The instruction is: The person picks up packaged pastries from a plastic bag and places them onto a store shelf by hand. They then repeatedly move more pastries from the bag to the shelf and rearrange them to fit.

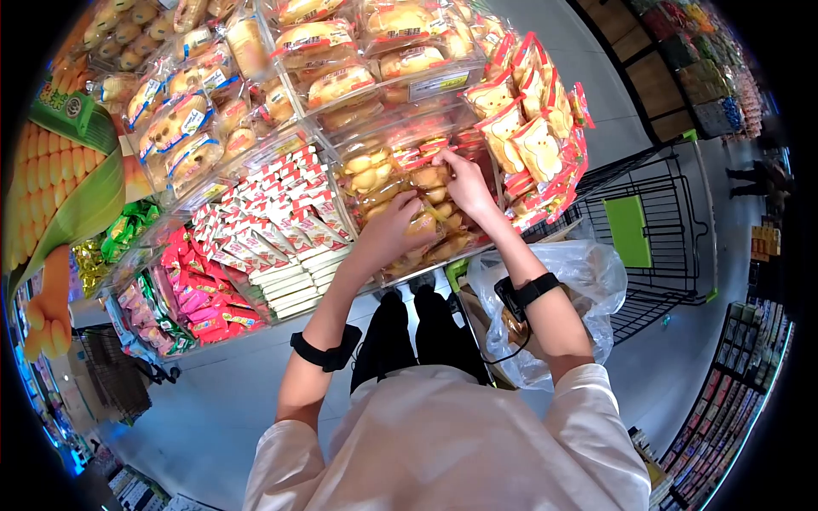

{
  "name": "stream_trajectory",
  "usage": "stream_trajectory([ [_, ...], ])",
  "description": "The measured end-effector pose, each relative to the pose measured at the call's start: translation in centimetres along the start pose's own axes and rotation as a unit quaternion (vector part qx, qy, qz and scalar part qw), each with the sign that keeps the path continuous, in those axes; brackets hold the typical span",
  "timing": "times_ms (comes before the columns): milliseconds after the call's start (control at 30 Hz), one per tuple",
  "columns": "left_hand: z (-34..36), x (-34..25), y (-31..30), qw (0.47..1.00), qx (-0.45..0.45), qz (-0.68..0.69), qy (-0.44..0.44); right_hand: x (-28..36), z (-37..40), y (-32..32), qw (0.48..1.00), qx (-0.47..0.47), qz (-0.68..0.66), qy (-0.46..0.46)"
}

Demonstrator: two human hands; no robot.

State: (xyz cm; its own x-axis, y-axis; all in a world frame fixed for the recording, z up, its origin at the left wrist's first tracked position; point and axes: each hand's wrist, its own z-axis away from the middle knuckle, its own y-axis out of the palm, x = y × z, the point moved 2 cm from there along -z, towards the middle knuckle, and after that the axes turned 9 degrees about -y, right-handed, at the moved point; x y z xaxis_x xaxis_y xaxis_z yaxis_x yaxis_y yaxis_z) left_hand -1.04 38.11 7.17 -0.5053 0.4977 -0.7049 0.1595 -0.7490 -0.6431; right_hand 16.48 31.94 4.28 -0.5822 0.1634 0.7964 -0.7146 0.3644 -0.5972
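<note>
Both my hands reach into a clear bin of packaged golden pastries point(371, 173) in the middle of the display. My left hand point(399, 223) is over the bin's lower middle, its fingers curled down among the packs; its fingertips and anything in them are hidden. Just to the right and farther in, my right hand point(465, 182) has thumb and forefinger pinched together at the edge of a red and clear wrapper point(420, 153). Loose pastry packs lie beneath and between the two hands.
Left of the bin are white-and-red packets point(285, 200) and pink packets point(200, 289). Bagged bread point(532, 128) bulges out at the right. A black wire cart point(660, 221) and a clear plastic bag point(596, 277) stand beside my right arm. Someone in dark clothes point(763, 177) is far right.
</note>
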Motion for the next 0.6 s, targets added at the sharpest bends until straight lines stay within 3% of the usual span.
stream_trajectory([
  [67,-0.1,0.1,0.0,1.000,0.004,0.004,-0.003,0.2,-0.5,-0.1,0.993,0.055,-0.098,0.041],
  [167,0.0,-0.3,-0.4,1.000,0.024,-0.005,-0.011,0.5,-0.9,0.1,0.983,0.080,-0.163,0.030],
  [267,0.1,-0.6,-0.6,1.000,0.025,-0.002,-0.007,-0.4,-0.5,1.2,0.994,0.083,-0.052,-0.050],
  [400,0.4,-0.8,-0.9,0.999,-0.028,0.028,0.004,-0.1,-0.9,1.2,0.985,0.159,0.064,-0.001],
  [433,0.4,-0.9,-1.2,0.996,-0.016,0.084,-0.021,-0.3,-0.7,1.1,0.990,0.120,0.028,-0.068],
  [533,1.1,-1.3,-2.8,0.977,0.003,0.202,-0.072,1.4,0.1,-0.3,0.990,-0.071,-0.009,-0.122],
  [600,1.4,-1.4,-3.4,0.974,0.001,0.217,-0.071,3.4,1.4,-1.9,0.987,-0.094,-0.132,0.005],
])
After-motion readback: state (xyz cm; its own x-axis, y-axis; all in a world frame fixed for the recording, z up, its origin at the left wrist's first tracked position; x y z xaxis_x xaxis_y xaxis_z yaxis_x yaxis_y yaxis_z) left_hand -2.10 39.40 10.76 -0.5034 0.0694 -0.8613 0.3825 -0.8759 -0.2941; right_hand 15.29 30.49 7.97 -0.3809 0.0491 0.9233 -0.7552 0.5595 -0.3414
